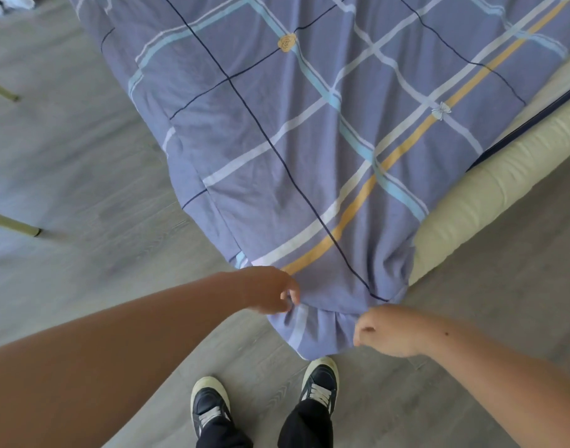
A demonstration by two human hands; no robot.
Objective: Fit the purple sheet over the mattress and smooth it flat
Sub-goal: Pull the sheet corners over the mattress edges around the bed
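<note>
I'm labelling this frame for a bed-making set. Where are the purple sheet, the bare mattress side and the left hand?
purple sheet (277, 130): head view, on the flat checked top.
mattress (490, 189): head view, on the uncovered cream side.
left hand (270, 294): head view, on the knuckles at the sheet's corner.

Bare floor (83, 176) lies open left of the sheet-draped mattress (490, 185); two table legs (12, 223) stand there
</note>
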